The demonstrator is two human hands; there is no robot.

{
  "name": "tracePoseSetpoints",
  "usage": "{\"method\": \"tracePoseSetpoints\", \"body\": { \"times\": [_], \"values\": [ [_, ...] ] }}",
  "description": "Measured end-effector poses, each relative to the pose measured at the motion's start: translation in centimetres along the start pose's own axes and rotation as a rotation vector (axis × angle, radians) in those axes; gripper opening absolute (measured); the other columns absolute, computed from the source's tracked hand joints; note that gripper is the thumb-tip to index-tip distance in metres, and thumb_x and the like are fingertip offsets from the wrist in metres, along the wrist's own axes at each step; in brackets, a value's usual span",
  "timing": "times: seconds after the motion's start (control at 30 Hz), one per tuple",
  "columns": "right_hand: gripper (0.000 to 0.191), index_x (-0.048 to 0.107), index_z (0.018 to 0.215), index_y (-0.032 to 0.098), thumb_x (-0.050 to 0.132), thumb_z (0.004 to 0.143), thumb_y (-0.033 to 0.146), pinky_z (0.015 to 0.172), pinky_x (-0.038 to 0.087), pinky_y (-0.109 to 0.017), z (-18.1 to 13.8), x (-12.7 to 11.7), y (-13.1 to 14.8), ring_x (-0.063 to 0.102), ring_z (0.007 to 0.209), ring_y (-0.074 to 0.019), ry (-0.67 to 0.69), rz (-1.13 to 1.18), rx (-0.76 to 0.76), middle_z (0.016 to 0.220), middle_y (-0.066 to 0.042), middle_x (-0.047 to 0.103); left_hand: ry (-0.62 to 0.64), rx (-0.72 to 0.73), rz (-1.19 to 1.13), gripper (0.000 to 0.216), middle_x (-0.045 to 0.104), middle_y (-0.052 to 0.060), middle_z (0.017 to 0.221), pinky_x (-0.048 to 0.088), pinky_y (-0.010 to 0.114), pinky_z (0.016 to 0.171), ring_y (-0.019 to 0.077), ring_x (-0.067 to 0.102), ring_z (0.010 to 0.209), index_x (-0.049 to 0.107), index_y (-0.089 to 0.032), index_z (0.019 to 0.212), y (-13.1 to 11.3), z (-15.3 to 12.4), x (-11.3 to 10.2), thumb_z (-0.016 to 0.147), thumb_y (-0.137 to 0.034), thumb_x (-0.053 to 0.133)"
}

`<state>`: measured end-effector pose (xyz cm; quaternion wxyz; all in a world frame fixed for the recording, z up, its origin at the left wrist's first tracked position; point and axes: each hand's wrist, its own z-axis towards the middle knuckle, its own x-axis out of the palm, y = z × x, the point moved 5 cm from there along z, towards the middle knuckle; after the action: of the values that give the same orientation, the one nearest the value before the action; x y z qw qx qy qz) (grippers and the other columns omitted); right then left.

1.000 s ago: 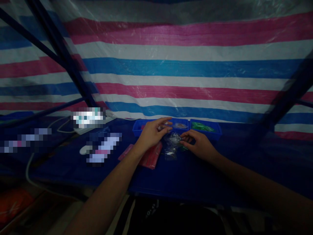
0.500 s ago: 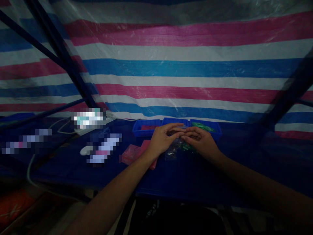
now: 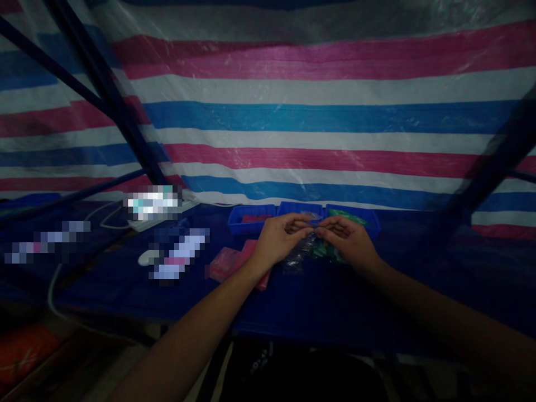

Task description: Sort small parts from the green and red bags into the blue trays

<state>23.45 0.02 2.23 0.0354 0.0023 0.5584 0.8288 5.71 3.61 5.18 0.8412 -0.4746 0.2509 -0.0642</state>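
My left hand [image 3: 283,237] and my right hand [image 3: 349,240] meet over the table, each closed in a pinch. Between their fingertips is a thin clear plastic bag [image 3: 315,225], dim and partly hidden by the fingers. Below them a heap of clear plastic bags [image 3: 296,258] lies on the table, beside some green plastic packets [image 3: 324,251]. Pink plastic packets [image 3: 228,263] are left of the heap, partly behind my left wrist.
Three blue bins stand in a row behind my hands: a left bin [image 3: 237,228] with pink packets, a middle bin [image 3: 285,207] and a right bin [image 3: 374,223] with green packets. A white mouse [image 3: 147,258] sits at left, near blurred-out items. Blue metal posts [image 3: 138,148] frame the table.
My fingertips have drawn slightly apart and the fingers have curled in more. Clear plastic now shows between them. The bins and packets have stayed in place.
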Motion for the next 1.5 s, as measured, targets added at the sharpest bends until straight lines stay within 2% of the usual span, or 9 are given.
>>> {"method": "tracePoseSetpoints", "body": {
  "times": [0.13,0.37,0.53,0.63,0.97,1.03,1.2,1.37,1.5],
  "values": [
    [0.028,0.073,0.099,0.02,0.077,0.081,0.042,0.069,0.053,-0.031,-0.2,0.3,0.2,0.067,0.075,-0.0164,0.045,-0.034,0.018,0.09,-0.005,0.075,0.037,-0.008,0.067,0.019,0.079,0.007,0.1,0.058,0.034,0.083,0.0209,0.075,0.089,0.076,-0.021,0.102,-0.4,-0.2,0.0,0.088,-0.033,0.07],
    [0.028,0.075,0.093,0.018,0.075,0.082,0.045,0.065,0.051,-0.03,-0.1,-0.1,0.2,0.066,0.069,-0.016,0.012,-0.1,0.043,0.082,-0.004,0.075,0.073,0.027,0.159,0.027,0.079,0.006,0.099,0.053,0.031,0.075,0.0198,0.073,0.086,0.077,-0.021,0.104,-1.4,-0.3,0.0,0.095,-0.039,0.06],
    [0.029,0.077,0.097,0.021,0.077,0.08,0.045,0.074,0.054,-0.034,0.0,0.1,0.1,0.07,0.082,-0.0194,0.026,-0.08,0.009,0.093,-0.006,0.077,0.095,0.009,0.189,0.025,0.079,0.005,0.092,0.052,0.03,0.07,0.0186,0.071,0.08,0.078,-0.02,0.102,-1.1,-0.3,0.1,0.095,-0.037,0.06],
    [0.03,0.077,0.094,0.02,0.077,0.08,0.047,0.068,0.052,-0.032,0.0,0.0,0.1,0.067,0.074,-0.0177,0.013,-0.118,0.028,0.085,-0.004,0.076,0.087,0.015,0.196,0.024,0.078,0.005,0.093,0.053,0.03,0.069,0.0182,0.071,0.077,0.078,-0.021,0.101,-1.1,-0.3,0.0,0.094,-0.037,0.061],
    [0.036,0.076,0.098,0.021,0.072,0.084,0.053,0.06,0.049,-0.03,0.5,-1.7,-0.2,0.063,0.063,-0.0164,-0.117,-0.194,0.02,0.075,-0.002,0.071,-0.178,0.046,0.236,0.029,0.077,0.007,0.096,0.055,0.034,0.083,0.0211,0.071,0.089,0.075,-0.02,0.106,-0.7,0.3,-5.6,0.095,-0.044,0.061],
    [0.038,0.076,0.099,0.021,0.071,0.084,0.055,0.06,0.05,-0.031,0.5,-1.7,-0.2,0.063,0.063,-0.0172,-0.113,-0.215,0.02,0.077,-0.003,0.072,-0.113,0.016,0.289,0.028,0.077,0.007,0.095,0.055,0.034,0.08,0.0212,0.071,0.086,0.076,-0.021,0.104,-0.3,0.3,-6.2,0.094,-0.044,0.062],
    [0.039,0.077,0.1,0.02,0.072,0.083,0.054,0.057,0.049,-0.03,0.5,-1.6,-0.4,0.062,0.063,-0.0164,-0.085,-0.258,0.032,0.082,-0.005,0.074,0.297,-0.037,0.382,0.02,0.078,0.004,0.096,0.054,0.029,0.072,0.0201,0.071,0.082,0.078,-0.027,0.096,1.1,-0.5,-5.4,0.079,-0.036,0.077],
    [0.042,0.069,0.113,0.019,0.072,0.085,0.05,0.055,0.049,-0.028,0.7,-1.9,-0.8,0.065,0.068,-0.0174,-0.11,-0.154,0.026,0.081,-0.004,0.071,0.343,-0.113,0.344,0.024,0.077,0.002,0.088,0.053,0.026,0.063,0.0187,0.071,0.073,0.078,-0.026,0.094,2.7,-1.0,-5.8,0.071,-0.019,0.072],
    [0.044,0.06,0.118,0.02,0.071,0.086,0.049,0.052,0.049,-0.026,0.8,-2.4,-0.9,0.066,0.068,-0.0177,-0.148,-0.094,0.031,0.081,-0.004,0.072,0.349,-0.095,0.392,0.02,0.076,0.003,0.087,0.054,0.025,0.065,0.0181,0.071,0.075,0.075,-0.023,0.091,2.9,-0.9,-6.2,0.074,-0.017,0.067]
  ]
}}
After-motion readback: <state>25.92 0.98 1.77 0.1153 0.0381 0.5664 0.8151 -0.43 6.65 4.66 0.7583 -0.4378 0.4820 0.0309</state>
